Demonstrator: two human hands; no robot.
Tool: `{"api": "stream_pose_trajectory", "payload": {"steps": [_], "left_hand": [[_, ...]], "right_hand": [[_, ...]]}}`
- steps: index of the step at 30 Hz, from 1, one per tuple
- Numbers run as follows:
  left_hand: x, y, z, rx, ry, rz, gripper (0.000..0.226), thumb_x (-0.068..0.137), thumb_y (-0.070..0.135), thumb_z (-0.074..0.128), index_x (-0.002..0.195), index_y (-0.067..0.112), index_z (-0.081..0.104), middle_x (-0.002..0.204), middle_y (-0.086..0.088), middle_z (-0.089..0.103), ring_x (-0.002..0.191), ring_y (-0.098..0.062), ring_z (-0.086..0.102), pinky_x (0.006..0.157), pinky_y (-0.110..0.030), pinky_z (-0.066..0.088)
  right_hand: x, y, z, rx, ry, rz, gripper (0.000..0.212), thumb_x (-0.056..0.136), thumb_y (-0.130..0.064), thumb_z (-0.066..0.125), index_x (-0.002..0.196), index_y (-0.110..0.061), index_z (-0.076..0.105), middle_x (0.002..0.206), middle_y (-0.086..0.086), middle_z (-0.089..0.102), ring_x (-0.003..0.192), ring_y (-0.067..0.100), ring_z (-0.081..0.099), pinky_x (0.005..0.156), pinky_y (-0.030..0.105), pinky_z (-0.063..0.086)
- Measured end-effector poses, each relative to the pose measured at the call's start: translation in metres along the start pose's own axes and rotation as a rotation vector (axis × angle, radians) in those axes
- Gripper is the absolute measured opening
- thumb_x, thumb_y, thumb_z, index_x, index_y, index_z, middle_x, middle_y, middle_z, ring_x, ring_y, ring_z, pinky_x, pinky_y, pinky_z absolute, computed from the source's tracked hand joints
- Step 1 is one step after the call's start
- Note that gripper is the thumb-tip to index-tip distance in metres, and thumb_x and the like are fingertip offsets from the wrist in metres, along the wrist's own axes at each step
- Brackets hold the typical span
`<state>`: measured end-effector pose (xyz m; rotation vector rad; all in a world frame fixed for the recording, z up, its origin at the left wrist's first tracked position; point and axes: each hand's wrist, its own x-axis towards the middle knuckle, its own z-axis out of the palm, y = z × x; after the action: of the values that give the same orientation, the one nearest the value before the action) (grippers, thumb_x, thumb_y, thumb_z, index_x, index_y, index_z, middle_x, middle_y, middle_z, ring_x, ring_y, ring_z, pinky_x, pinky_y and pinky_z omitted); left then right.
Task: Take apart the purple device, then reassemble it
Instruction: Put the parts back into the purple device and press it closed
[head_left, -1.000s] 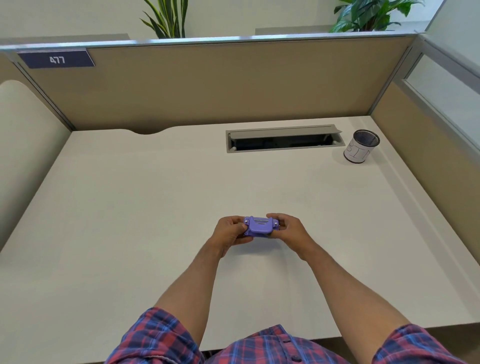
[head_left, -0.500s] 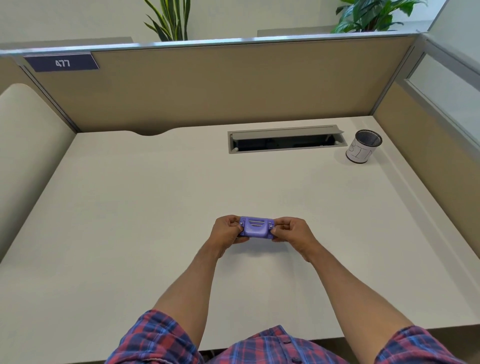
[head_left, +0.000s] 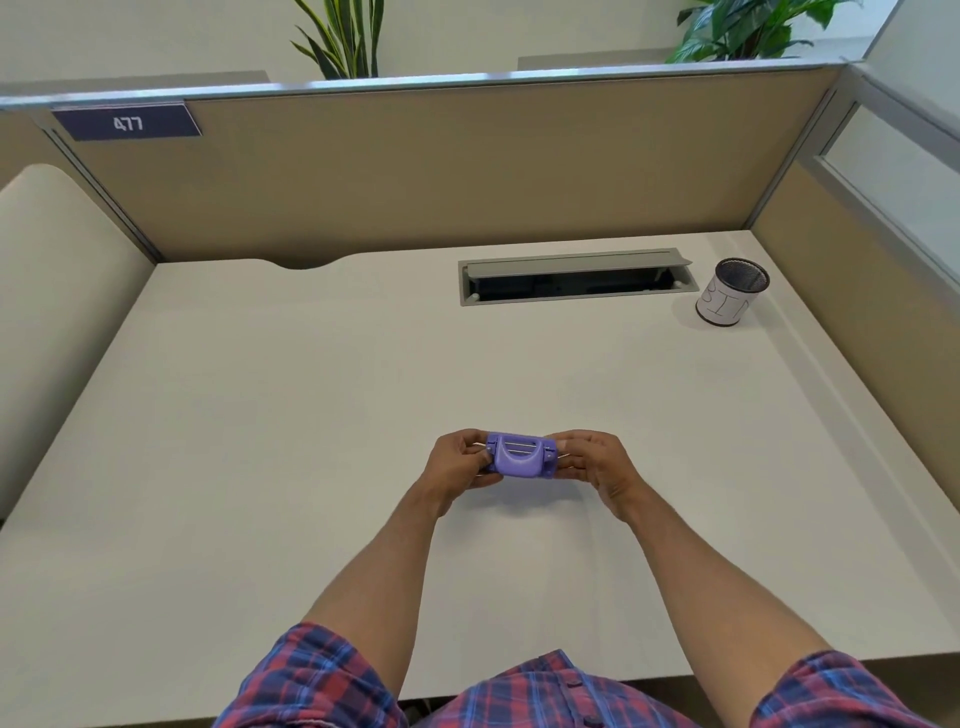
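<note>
Both hands are closed on the small purple plastic device (head_left: 519, 458), the left hand (head_left: 460, 465) pinching its left end and the right hand (head_left: 597, 467) its right end, holding it just above the pale desk (head_left: 311, 415). Thin metal rods poke out at both ends under the fingers. Well beyond the hands lie a grey open cable hatch (head_left: 574, 278) and, farther right, a black mesh cup wrapped in white paper (head_left: 730, 300); nothing stands between.
</note>
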<state>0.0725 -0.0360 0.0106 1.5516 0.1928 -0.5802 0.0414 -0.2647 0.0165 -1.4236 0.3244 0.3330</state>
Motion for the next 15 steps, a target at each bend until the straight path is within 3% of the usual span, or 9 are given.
{"api": "stream_pose_trajectory", "payload": {"steps": [5, 11, 15], "left_hand": [[-0.001, 0.0, 0.0, 0.041, -0.042, 0.01, 0.023, 0.093, -0.005, 0.063, 0.113, -0.002, 0.072, 0.103, -0.017, 0.077, 0.091, -0.027, 0.075, 0.083, -0.037, 0.064], [0.001, -0.001, 0.005, 0.193, -0.005, 0.038, 0.015, 0.09, -0.004, 0.066, 0.103, 0.001, 0.075, 0.102, -0.022, 0.076, 0.088, -0.028, 0.074, 0.083, -0.045, 0.064], [0.001, 0.0, 0.008, 0.262, 0.033, 0.045, 0.016, 0.09, -0.003, 0.065, 0.101, 0.002, 0.075, 0.097, -0.018, 0.076, 0.086, -0.027, 0.073, 0.079, -0.042, 0.065]], "right_hand": [[0.004, -0.001, 0.002, -0.221, -0.019, 0.05, 0.017, 0.082, -0.016, 0.082, 0.084, 0.001, 0.079, 0.077, 0.011, 0.075, 0.067, 0.016, 0.069, 0.061, 0.027, 0.059], [0.007, 0.002, 0.009, -0.424, -0.011, 0.033, 0.014, 0.084, -0.009, 0.078, 0.071, -0.007, 0.073, 0.071, 0.008, 0.07, 0.062, 0.013, 0.061, 0.059, 0.026, 0.051], [0.01, 0.003, 0.013, -0.495, 0.027, 0.036, 0.015, 0.083, -0.006, 0.076, 0.069, -0.006, 0.071, 0.068, 0.007, 0.068, 0.061, 0.014, 0.057, 0.059, 0.027, 0.046]]}}
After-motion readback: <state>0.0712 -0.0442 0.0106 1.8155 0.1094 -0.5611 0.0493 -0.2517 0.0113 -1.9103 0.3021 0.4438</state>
